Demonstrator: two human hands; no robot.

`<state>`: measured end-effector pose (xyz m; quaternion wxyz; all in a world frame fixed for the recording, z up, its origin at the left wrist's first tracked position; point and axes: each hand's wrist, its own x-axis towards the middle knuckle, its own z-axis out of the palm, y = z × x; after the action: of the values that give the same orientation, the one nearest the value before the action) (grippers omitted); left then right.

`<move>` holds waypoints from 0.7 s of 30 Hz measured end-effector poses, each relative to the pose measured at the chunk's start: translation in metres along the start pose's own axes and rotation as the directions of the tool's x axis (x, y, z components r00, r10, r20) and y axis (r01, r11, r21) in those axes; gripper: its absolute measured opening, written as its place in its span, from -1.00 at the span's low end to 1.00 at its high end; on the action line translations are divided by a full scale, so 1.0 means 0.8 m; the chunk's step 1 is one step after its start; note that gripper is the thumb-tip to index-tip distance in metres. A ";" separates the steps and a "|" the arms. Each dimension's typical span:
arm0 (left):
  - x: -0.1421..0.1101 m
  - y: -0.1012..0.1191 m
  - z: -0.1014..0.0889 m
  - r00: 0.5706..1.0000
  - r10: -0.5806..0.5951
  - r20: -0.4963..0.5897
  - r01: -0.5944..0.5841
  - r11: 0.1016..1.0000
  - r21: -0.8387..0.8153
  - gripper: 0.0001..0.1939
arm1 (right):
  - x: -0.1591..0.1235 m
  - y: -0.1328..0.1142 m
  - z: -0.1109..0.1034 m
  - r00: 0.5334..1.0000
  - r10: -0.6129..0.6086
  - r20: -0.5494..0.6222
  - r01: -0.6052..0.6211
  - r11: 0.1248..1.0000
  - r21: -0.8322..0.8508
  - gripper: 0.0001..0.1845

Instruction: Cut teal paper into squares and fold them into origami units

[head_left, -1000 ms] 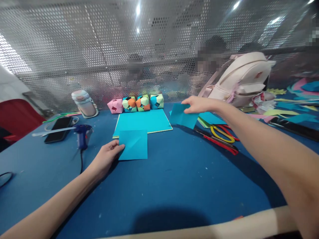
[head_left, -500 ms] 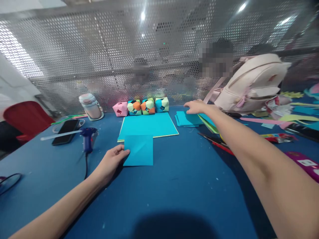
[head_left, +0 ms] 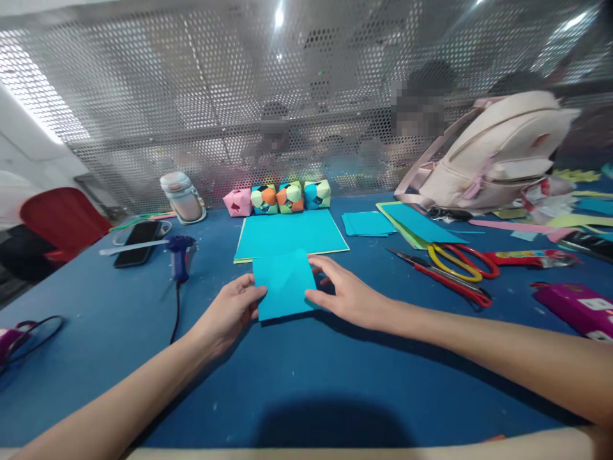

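A square sheet of blue paper (head_left: 285, 284) is held slightly above the blue table, just in front of a larger blue sheet (head_left: 292, 233). My left hand (head_left: 234, 310) pinches its left edge between thumb and fingers. At its right edge is my right hand (head_left: 347, 291), thumb on the near face and fingers curled behind the sheet. To the right of the larger sheet lies a small stack of blue squares (head_left: 368, 223). Scissors with yellow and red handles (head_left: 454, 262) and a red-handled cutter (head_left: 445, 281) rest beyond my right hand.
Several folded paper cubes (head_left: 290, 197) line up at the back by a perforated metal screen (head_left: 215, 96). On the left are a glue gun (head_left: 181, 255), a phone (head_left: 138, 243) and a bottle (head_left: 182, 198). A cream backpack (head_left: 498, 153) and a purple packet (head_left: 575, 306) sit right.
My right hand has released a blue square onto the stack at the back right. It has come back to the sheet in my left hand and taken its right edge.
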<state>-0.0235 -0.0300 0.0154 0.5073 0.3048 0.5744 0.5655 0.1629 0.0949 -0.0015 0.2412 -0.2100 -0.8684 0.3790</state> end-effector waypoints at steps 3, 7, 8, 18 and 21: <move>-0.005 -0.002 0.007 0.999 -0.047 0.025 0.047 0.999 -0.016 -0.67 | -0.018 0.001 0.009 0.991 0.136 0.016 -0.136 0.961 0.240 -0.43; -0.009 -0.007 0.012 0.987 -0.128 0.093 0.128 0.992 0.004 -0.68 | -0.018 0.009 0.009 0.976 0.208 -0.067 -0.183 0.946 0.268 -0.56; -0.010 -0.008 0.013 0.985 -0.140 0.104 0.140 0.990 0.008 -0.68 | -0.017 0.010 0.009 0.975 0.212 -0.065 -0.189 0.949 0.252 -0.58; 0.003 -0.008 0.000 0.998 -0.054 0.022 0.054 0.998 -0.017 -0.74 | -0.022 0.011 0.012 0.987 0.145 -0.064 -0.134 0.978 0.160 -0.60; 0.008 -0.007 -0.004 0.999 -0.038 -0.026 0.036 0.998 -0.054 -0.79 | -0.030 0.007 0.011 0.984 -0.015 -0.175 0.023 0.999 0.042 -0.60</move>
<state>-0.0273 -0.0260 0.0083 0.5180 0.2729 0.5714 0.5751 0.1777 0.0802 -0.0174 0.3246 -0.2288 -0.8373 0.3758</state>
